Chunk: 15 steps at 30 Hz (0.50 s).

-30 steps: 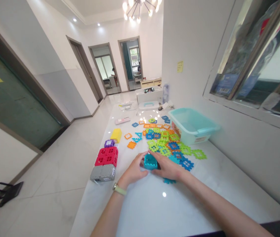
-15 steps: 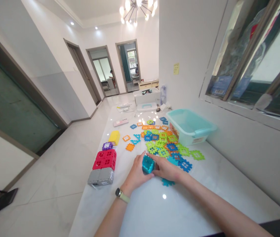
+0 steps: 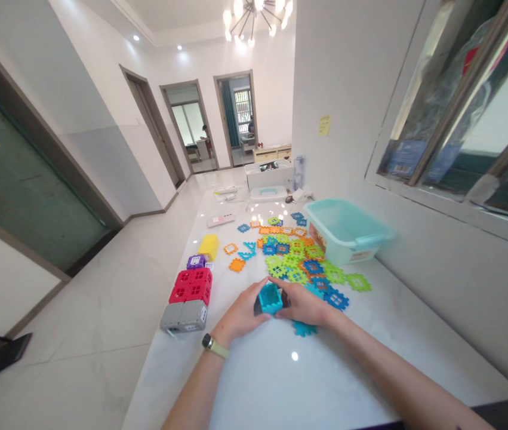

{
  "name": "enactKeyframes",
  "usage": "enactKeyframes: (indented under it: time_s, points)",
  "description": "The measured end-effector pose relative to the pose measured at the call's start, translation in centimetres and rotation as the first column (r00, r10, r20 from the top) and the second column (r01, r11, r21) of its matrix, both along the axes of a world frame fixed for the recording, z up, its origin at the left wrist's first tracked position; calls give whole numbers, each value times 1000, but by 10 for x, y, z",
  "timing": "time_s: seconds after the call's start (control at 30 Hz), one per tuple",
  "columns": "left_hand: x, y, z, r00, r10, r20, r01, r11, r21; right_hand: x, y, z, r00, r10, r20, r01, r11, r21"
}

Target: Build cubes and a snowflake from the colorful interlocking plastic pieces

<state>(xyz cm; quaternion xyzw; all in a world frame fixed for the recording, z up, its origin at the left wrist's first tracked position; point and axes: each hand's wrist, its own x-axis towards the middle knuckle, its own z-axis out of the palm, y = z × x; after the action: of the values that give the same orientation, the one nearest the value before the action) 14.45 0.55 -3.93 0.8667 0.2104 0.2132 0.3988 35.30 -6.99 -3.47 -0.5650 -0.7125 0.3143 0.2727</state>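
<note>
A small teal box of interlocking plastic panels (image 3: 270,300) sits between my two hands, low over the white table; its top looks uncovered. My left hand (image 3: 245,310) curls round its left side, thumb at the near edge. On the other side my right hand (image 3: 301,303) grips it, with the index fingertips of both hands meeting at the far edge. A loose teal panel (image 3: 304,329) lies just below my right hand. Beyond my hands spreads a heap of flat notched panels in green (image 3: 297,275), blue (image 3: 336,300) and orange (image 3: 237,264).
At the left edge of the table (image 3: 245,382) stand grey (image 3: 184,316), red (image 3: 191,285), purple (image 3: 196,261) and yellow (image 3: 209,246) assembled blocks. An aqua plastic tub (image 3: 347,230) stands by the right wall. A pink case (image 3: 221,220) and a white box (image 3: 268,174) are farther back.
The teal box has turned and tilted slightly, so its inside shows more plainly. My left hand has shifted a little to the left and its hold has loosened somewhat. The view has moved slightly.
</note>
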Motion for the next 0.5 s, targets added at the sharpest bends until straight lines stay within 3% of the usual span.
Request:
enactKeyframes:
  time_s: [0.27, 0.5]
  points:
    - [1, -1, 6, 999, -26, 33, 25, 999, 20, -7, -4, 11, 1000, 19, -22, -18, 999, 43]
    - [-3, 4, 2, 999, 31, 15, -32, 999, 7, -2, 0, 3, 1000, -10, 11, 10, 1000, 19]
